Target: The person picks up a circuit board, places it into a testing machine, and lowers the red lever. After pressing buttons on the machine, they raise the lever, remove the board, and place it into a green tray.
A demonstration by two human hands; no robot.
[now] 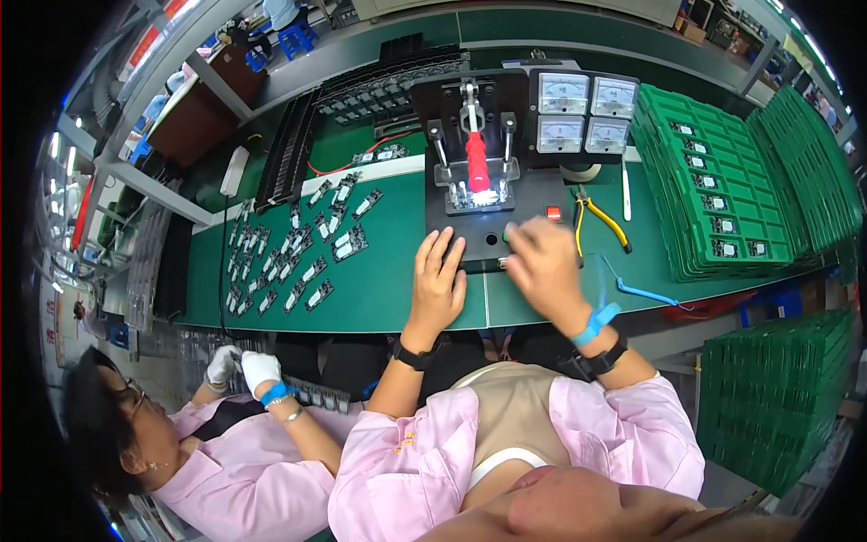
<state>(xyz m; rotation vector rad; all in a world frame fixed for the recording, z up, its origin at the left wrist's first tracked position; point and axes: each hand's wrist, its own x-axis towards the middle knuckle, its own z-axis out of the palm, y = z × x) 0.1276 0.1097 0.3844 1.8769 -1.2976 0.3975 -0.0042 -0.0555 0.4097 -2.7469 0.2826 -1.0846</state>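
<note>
A black test fixture (465, 226) with a red-handled toggle clamp (477, 164) stands in front of me. Under the clamp, a small board (476, 197) is brightly lit. My left hand (437, 282) lies flat on the front left of the fixture's base, fingers stretched out and holding nothing. My right hand (542, 266) is over the base's front right, close to a round black hole or button (491, 239). Motion smears its fingers, and what they touch is unclear. A blue strap (596, 325) circles my right wrist.
Several small circuit boards (289, 253) lie scattered at left. Four-dial meters (585, 113) stand beside the fixture. Yellow-handled pliers (601, 221) and a white pen-like tool (627, 191) lie right, near stacked green trays (722, 199). A gloved co-worker (262, 370) sits at left, holding a dark strip.
</note>
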